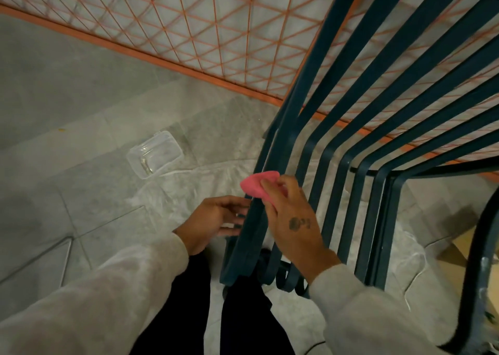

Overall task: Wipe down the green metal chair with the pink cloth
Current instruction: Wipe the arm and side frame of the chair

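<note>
**Pink cloth on the chair's side bar**

Head view: the green metal chair (316,57) fills the right side; it is made of long flat bars that run down from the top right, bend, and come toward the person; its colour looks dark blue-green in this dim light. The pink cloth (256,186) is bunched up small and sits against the outer left bars, just past the bend. The right hand (294,219) has it; the thumb and fingers are curled round the cloth and pinch it, with the back of the hand facing up. The left hand (213,219) is just beside the same bar, lower down; its fingers are loose and mostly straight, their tips at the bar's edge, and it holds nothing. Both arms wear pale grey sleeves; black trousers (243,314) show between them. A clear plastic box (155,153) lies on the grey tiled floor (67,111), to the left of the chair and well apart from the hands. An orange wire fence (151,57) runs across the top, behind the chair.
</note>
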`<move>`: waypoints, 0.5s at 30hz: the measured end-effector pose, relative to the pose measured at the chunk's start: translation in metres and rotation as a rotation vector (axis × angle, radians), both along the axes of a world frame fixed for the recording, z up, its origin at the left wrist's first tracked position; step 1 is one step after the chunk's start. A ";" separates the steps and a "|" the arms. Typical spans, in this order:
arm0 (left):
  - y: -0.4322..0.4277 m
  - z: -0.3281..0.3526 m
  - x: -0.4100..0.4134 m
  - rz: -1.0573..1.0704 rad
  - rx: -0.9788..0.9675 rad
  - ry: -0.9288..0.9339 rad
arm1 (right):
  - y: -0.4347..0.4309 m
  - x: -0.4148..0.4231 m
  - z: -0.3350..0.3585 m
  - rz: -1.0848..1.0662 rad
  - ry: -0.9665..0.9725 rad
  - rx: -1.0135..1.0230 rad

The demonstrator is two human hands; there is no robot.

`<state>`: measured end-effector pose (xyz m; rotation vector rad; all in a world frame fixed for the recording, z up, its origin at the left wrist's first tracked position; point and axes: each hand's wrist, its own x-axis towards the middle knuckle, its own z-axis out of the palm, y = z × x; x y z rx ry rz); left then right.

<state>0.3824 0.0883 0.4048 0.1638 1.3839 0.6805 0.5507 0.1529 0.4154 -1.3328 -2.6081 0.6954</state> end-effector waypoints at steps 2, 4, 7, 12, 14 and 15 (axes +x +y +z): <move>-0.018 -0.006 0.003 0.002 -0.040 -0.002 | -0.027 0.010 0.002 0.079 -0.024 -0.017; -0.031 -0.010 0.008 0.008 -0.050 0.003 | -0.041 0.018 0.002 0.153 -0.053 -0.029; -0.047 -0.011 0.015 0.045 -0.059 0.008 | -0.025 0.023 0.002 0.254 -0.097 0.013; -0.069 -0.013 0.016 0.029 -0.027 0.025 | 0.029 0.008 0.002 0.109 -0.078 0.112; -0.074 -0.013 0.017 0.002 -0.029 0.074 | 0.028 0.002 0.001 0.099 -0.104 0.108; -0.077 -0.012 0.018 -0.008 -0.029 0.085 | 0.020 0.002 0.001 0.100 -0.100 0.108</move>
